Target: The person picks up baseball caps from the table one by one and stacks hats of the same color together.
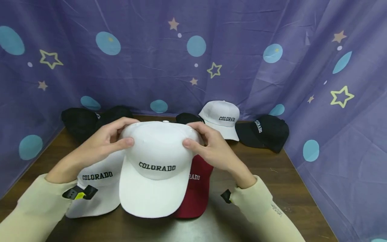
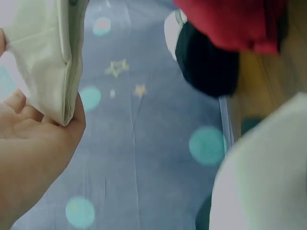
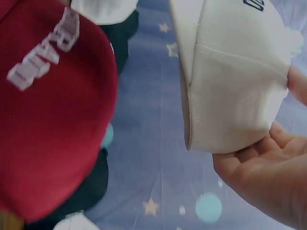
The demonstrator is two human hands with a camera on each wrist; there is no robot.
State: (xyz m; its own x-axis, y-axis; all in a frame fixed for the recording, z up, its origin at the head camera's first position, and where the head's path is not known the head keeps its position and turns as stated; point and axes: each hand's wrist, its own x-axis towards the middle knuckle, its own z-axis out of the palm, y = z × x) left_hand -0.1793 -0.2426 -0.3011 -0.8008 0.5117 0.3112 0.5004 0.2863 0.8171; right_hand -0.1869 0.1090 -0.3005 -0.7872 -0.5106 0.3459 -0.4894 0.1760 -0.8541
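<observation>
Both hands hold a white baseball cap [image 1: 157, 148] with black COLORADO lettering, its brim toward me. The left hand [image 1: 104, 143] grips the cap's left side, thumb on the front of the crown. On the other side the right hand [image 1: 213, 144] holds it the same way. In each wrist view the fingers curl around the cap's edge. Behind and below it, a second white cap [image 1: 99, 188] lies to the left and a red cap [image 1: 201, 188] to the right, each partly hidden by the held cap.
Black caps [image 1: 80, 122] sit at the back left of the wooden table [image 1: 272, 178]. At the back right are another white cap [image 1: 222, 114] and a black cap [image 1: 269, 132]. A purple curtain [image 1: 242, 50] with stars and dots encloses the table's back and sides.
</observation>
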